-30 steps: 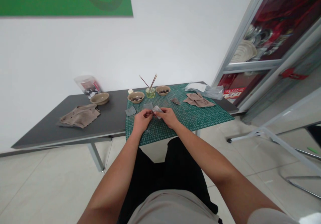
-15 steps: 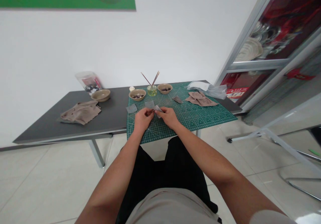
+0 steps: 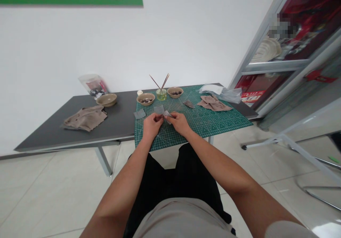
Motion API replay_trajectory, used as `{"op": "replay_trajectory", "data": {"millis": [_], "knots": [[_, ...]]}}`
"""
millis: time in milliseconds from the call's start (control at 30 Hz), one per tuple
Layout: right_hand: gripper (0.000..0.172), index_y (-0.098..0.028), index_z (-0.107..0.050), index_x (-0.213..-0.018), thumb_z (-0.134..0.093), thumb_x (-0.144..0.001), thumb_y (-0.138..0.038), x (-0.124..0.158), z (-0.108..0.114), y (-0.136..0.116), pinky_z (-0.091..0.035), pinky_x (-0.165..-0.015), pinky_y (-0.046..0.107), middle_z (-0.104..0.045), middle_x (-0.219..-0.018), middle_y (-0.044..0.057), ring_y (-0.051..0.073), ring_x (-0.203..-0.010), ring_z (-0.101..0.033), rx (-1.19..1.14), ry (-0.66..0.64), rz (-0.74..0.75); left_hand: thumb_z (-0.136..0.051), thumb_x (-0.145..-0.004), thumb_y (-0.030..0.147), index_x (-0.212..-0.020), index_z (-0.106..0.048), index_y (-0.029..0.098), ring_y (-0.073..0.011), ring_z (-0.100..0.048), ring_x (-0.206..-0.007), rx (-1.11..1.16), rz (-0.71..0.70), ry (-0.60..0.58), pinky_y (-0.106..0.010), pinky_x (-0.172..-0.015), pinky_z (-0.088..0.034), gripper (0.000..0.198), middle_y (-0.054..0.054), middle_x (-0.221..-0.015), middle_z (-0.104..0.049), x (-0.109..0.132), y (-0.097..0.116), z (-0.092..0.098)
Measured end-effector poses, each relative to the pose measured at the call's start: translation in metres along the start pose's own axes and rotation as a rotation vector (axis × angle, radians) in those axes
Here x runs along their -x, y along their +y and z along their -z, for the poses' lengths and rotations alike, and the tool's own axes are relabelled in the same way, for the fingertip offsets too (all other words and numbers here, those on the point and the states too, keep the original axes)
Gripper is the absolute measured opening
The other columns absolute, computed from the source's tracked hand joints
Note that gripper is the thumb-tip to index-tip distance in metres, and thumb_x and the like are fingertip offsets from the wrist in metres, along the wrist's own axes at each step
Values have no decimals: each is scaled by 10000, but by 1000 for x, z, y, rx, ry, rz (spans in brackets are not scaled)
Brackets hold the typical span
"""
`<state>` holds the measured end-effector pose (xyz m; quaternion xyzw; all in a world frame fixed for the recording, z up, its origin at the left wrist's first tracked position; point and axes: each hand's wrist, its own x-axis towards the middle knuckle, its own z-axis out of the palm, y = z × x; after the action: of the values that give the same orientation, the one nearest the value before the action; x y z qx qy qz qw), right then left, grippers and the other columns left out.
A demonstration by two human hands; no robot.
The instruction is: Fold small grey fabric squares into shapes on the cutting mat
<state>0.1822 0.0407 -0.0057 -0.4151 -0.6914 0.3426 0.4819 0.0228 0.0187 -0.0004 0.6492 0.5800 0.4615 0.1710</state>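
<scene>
– Cutting mat (image 3: 213, 119) on bench (image 3: 117, 119): status?
– Gray swatch (image 3: 167, 116) pinched over mat by closed fingers of right hand (image 3: 180, 123); fingers of left hand (image 3: 152, 126) bunched alongside, grip can't be told. Two flat swatches (image 3: 139, 114) seen beyond; finished or pending isn't shown.

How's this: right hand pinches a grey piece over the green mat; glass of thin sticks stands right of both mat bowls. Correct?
Wrong about the glass: the head view shows it, thin sticks inside, between the left bowl and right bowl on the green mat. The right hand does pinch a grey piece over the mat.
</scene>
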Motion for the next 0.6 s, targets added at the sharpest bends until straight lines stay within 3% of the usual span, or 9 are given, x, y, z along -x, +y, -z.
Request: {"op": "replay_trajectory", "data": {"millis": [133,267,400,600], "knots": [[323,-199,-607,-595,-600,-830,-421,0,-1,1,-315,-625,285,-498,-639,-4,147,-648,-467,-17,20,-17,-622,-774,298,-811,-694,189,-162,-618,-684,-21,-46,-52,-277,-668,-458,136,-21,-747,-702,0,1,0],[342,-197,-599,-585,-601,-828,-439,0,0,0,-315,-631,287,-488,-631,-5,143,-637,-459,-9,-10,1,-627,-779,313,-770,-683,185,-162,-607,-667,-34,-11,-6,-275,-646,-440,141,-19,-723,-689,0,2,1],[352,-197,-597,-590,-587,-833,-451,1,1,-3,-311,-625,289,-484,-627,-4,145,-636,-462,4,5,9,-625,-778,298,-767,-684,184,-156,-598,-670,-31,-50,-44,-270,-652,-437,128,-15,-731,-686,0,2,3],[306,-191,-616,-621,-596,-815,-426,2,0,-5,-298,-601,284,-498,-606,-12,142,-618,-448,-22,22,-61,-624,-784,324,-768,-678,185,-142,-572,-648,-15,-39,-26,-259,-648,-438,149,-2,-710,-670,2,0,4]]}}
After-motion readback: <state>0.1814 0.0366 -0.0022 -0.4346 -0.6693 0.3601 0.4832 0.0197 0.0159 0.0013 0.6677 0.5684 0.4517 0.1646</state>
